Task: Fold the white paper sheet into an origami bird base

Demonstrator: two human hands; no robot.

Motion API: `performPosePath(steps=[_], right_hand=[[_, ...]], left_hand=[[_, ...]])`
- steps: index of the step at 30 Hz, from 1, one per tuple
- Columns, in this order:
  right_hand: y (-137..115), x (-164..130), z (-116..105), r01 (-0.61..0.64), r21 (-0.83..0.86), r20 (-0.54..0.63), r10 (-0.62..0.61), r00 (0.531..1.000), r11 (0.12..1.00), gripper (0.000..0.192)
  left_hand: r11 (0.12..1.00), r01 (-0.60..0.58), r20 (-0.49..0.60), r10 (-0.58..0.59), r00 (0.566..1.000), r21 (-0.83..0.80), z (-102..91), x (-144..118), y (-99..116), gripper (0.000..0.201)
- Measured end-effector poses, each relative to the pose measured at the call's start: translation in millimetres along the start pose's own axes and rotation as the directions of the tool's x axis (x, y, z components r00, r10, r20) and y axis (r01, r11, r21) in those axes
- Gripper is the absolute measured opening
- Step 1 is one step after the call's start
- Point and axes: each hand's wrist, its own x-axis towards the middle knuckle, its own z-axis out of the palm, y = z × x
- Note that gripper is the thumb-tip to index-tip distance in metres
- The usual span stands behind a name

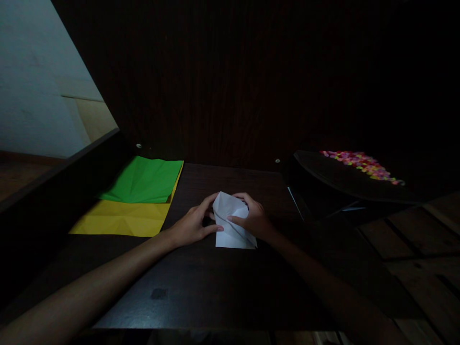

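Note:
A folded sheet of white paper [226,205] is between my two hands over the dark desk, its lower flap reaching toward me. My left hand [196,223] grips its left edge, the thumb on the near face and the fingers partly behind. On the right side, my right hand [255,219] holds the paper too, with its thumb pressed on the front near a curved crease. The right fingers curl round the upper right edge and are partly hidden.
Left of my hands, a creased green sheet [145,179] lies over a yellow sheet [124,218]. The dark desk [201,287] has a tall back panel [215,86] and a low side board [64,177]. Small colourful pieces [362,165] sit on a dark curved surface at right.

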Motion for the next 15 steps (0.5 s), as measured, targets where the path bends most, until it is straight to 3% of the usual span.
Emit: performPosePath(steps=[10,15], right_hand=[[-2.1,-1.9,0.3,-0.039,0.106,0.050,0.034,0.998,0.994,0.055],[-2.0,-3.4,-1.5,-0.017,0.115,0.099,0.006,0.995,0.993,0.075]], left_hand=[[0.998,0.057,-0.077,-0.055,0.996,0.024,1.1,0.0,-1.6,0.095],[0.996,0.079,-0.112,-0.073,0.991,0.046,2.9,-0.3,-0.6,0.099]])
